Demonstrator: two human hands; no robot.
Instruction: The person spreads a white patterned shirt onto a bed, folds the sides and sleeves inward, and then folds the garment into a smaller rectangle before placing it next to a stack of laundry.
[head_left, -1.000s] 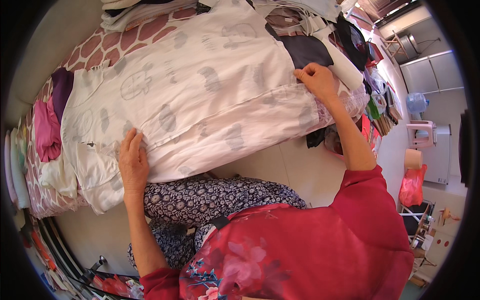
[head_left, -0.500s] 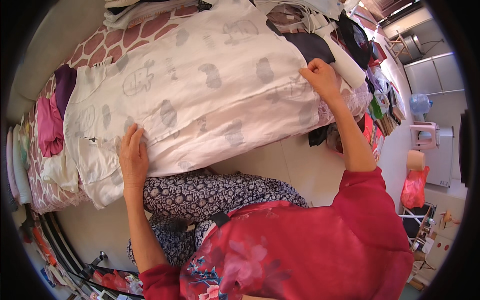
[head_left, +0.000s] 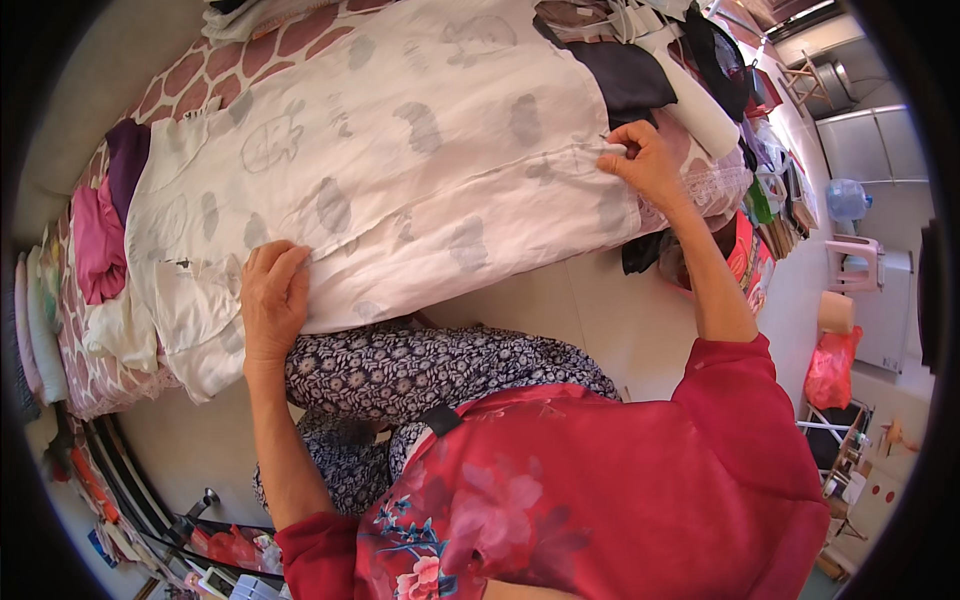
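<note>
A white garment (head_left: 370,150) with grey printed shapes lies stretched lengthwise over the bed, and a long fold line runs along its near half. At its right end my right hand (head_left: 645,160) pinches the edge of the fabric between thumb and fingers. My left hand (head_left: 275,295) rests on the near left part, fingers curled and drawn together on a bit of the same garment; its fingertips are partly hidden. Between the hands the cloth lies mostly flat, with small creases. Left of my left hand its fabric is bunched.
Under the garment is a bed cover (head_left: 205,80) with a reddish-brown patch pattern. Pink cloth (head_left: 97,240) and purple cloth (head_left: 127,165) lie at the left. Black cloth (head_left: 625,78) and a white roll (head_left: 705,115) lie past the right end. A red box (head_left: 745,250) stands beside the bed.
My left hand has shifted slightly right, and its fingers have gone from lying flat to curled on the cloth. My right hand has moved slightly down, still pinching the edge.
</note>
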